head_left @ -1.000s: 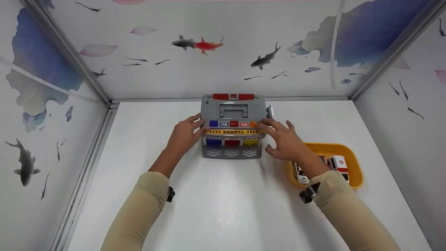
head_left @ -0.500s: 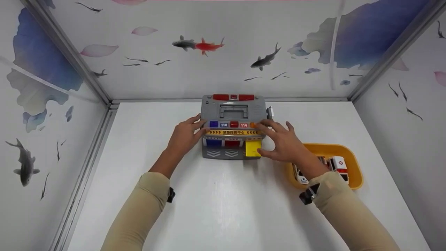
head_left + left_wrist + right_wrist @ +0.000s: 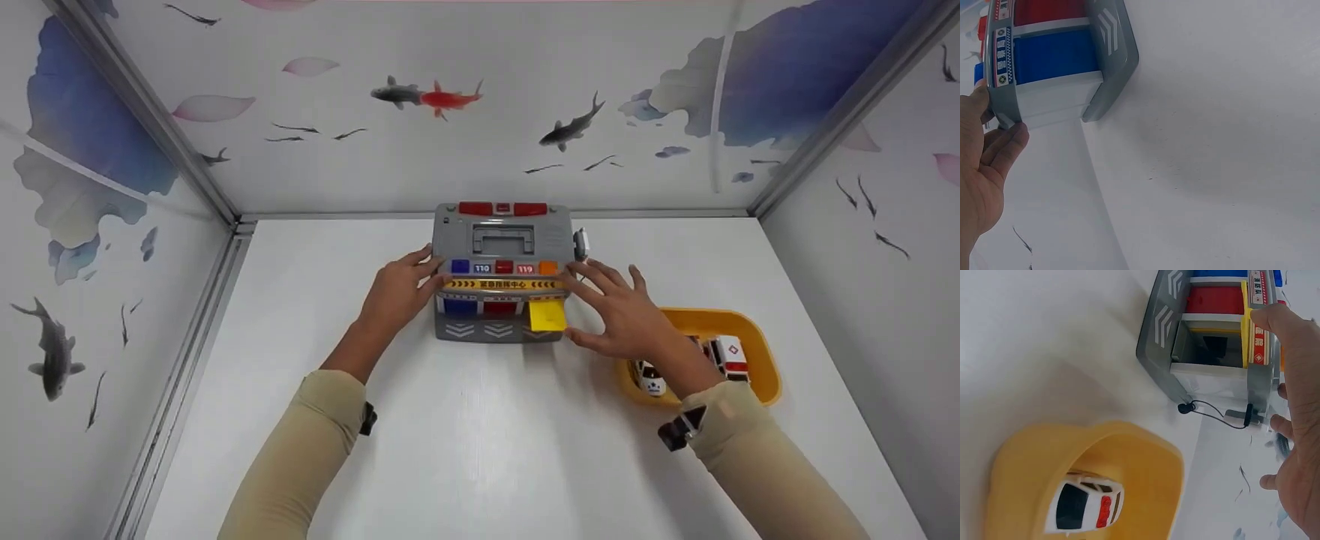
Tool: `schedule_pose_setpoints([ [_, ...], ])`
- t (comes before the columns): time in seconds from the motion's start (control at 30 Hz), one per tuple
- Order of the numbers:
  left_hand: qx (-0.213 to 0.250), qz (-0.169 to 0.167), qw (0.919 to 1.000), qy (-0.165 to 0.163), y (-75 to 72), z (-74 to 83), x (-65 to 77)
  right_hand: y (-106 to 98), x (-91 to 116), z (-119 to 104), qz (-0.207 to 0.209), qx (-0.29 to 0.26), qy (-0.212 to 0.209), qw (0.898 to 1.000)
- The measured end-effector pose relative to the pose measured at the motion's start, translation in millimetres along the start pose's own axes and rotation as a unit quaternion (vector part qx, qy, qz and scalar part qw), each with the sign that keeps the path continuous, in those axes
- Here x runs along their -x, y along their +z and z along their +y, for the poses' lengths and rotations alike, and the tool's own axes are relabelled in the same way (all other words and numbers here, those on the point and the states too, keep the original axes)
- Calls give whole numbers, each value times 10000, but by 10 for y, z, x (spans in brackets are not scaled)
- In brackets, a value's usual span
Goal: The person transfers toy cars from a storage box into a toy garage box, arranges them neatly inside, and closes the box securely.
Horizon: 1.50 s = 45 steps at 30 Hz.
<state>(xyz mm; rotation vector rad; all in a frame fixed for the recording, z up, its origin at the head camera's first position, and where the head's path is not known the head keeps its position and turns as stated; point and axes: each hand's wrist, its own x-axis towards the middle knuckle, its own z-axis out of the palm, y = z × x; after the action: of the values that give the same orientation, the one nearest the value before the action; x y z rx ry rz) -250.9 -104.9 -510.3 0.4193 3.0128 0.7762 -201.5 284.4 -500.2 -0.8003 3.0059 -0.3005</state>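
Observation:
A grey toy emergency station garage [image 3: 451,241] stands upright near the back wall. Its front has a blue door [image 3: 1055,55], a red door [image 3: 1216,301] and a yellow door [image 3: 547,316]. Only the yellow one is swung up, baring a hollow bay [image 3: 1199,351] in the right wrist view. My left hand [image 3: 394,296] grips the garage's left roof edge between thumb and fingers. My right hand [image 3: 626,319] is spread at the right side, fingertips by the roof edge, thumb close to the yellow door. An orange button [image 3: 548,267] lies just left of those fingers.
A yellow bin [image 3: 766,379] sits on the white table to the right, partly under my right forearm. In it are a white police car [image 3: 650,380] and an ambulance [image 3: 730,355]. A small attachment on a black cord [image 3: 1213,417] hangs at the garage's right side.
The yellow door has swung up from its lowered position. My right hand has shifted right, its finger coming off the orange button. My left hand has stayed in place.

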Motion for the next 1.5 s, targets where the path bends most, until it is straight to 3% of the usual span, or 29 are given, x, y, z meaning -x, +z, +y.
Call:
schedule_pose_setpoints([
  [0.67,51,-28,10000,-49,5,2,-15,-127,863,550,68,-232,673,9974],
  [0.97,62,-63,10000,-23,0,-2,-3,-163,1238,809,4,173,1175,9929],
  [1.27,58,43,9999,92,-7,-32,5,-132,1519,1068,-568,63,1855,9810],
  [1.5,84,69,9999,90,22,-25,11,-116,1591,1183,-1074,-80,2177,9701],
])
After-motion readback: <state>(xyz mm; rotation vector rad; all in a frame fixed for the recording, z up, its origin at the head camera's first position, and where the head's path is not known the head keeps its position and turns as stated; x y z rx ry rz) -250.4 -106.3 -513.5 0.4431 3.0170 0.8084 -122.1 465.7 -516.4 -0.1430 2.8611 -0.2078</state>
